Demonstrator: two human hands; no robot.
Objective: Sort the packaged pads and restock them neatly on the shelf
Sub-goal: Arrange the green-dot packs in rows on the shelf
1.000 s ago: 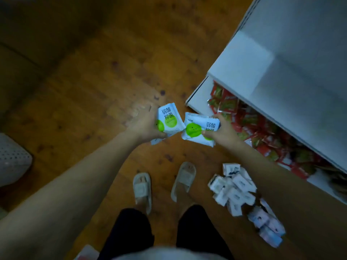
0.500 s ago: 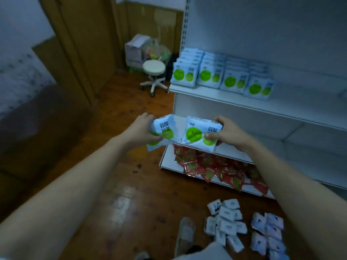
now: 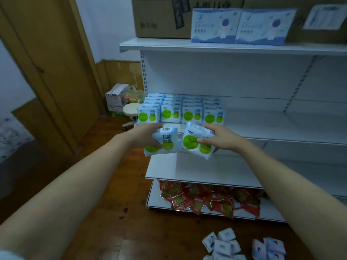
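A: Just beyond the fingertips, and a little above them, stand the rows of pale blue plastic pad packs with green circles (image 3: 180, 111) on the white metal middle shelf (image 3: 272, 128). That is the gap the next move has to cross.

B: Which hand is nearer?

A: The left hand (image 3: 145, 136) sits almost under the leftmost row. The right hand (image 3: 218, 139) is level with the right end of the rows, where bare shelf opens out further to its right.

B: And what do the hands carry?

A: Each one grips soft pale blue packs with green circles. The left-hand packs (image 3: 164, 142) stand nearly upright, barcode on top, thumb across the front and fingers curled behind. The right-hand packs (image 3: 196, 141) tilt, their long axis leaning away to the right, pinched between the thumb on the green circle and fingers over the upper edge.

B: One pack each?

A: Probably more than one; the edges blur, so I cannot count them.

B: So the fingers are closed round the packs?

A: Yes, both hands, firmly. I judge the right-hand ones need turning upright, faces forward, to match the rows.
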